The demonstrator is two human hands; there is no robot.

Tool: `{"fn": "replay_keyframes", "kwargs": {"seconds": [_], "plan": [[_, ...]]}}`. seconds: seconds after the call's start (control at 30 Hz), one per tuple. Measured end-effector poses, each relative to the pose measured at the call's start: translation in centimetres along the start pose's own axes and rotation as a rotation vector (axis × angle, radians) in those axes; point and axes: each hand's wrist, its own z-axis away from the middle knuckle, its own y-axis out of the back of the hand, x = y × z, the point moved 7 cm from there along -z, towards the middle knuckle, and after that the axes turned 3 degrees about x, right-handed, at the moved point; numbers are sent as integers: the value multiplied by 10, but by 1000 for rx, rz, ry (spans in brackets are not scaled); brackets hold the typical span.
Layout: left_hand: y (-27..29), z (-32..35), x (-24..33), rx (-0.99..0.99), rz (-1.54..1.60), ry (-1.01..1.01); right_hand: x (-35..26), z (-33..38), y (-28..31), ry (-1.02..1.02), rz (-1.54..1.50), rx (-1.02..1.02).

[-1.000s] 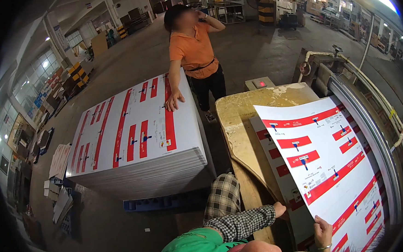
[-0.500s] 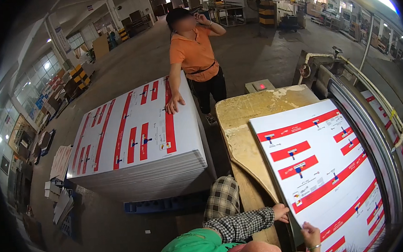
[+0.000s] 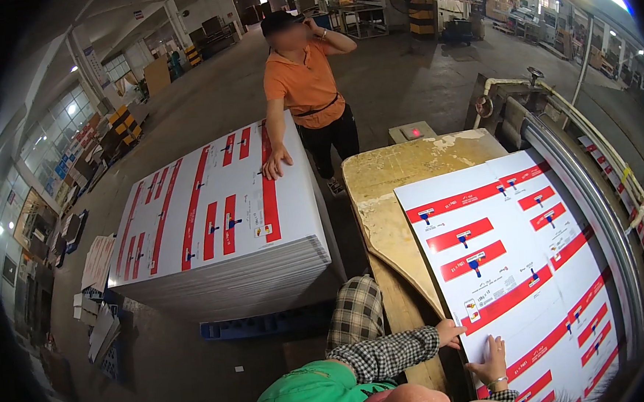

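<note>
Your green top is close by, with your checked sleeve next to it. Your right hand lies on the white and red sheet, its fingers let go and spread apart. Your left hand touches the left edge of that sheet; you cannot tell if its fingers pinch it. The sheet lies on the yellow, worn tabletop, and its right side sits on top of another sheet like it. A shiny metal roller is just past that one, on the right. Over on your left, a tall stack of printed sheets sits on a blue pallet. Behind it stands a person in orange, one hand on the stack and one hand up by the head. Far back is a black and yellow striped post.
</note>
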Motion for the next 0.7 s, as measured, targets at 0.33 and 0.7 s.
{"fn": "replay_keyframes", "kwargs": {"seconds": [0.33, 0.7], "plan": [[-5, 4, 6, 21, 30, 26, -8, 6, -18, -109, 196, 30], [-4, 5, 5, -92, -48, 1, -16, 8, 14, 23, 68, 101]]}}
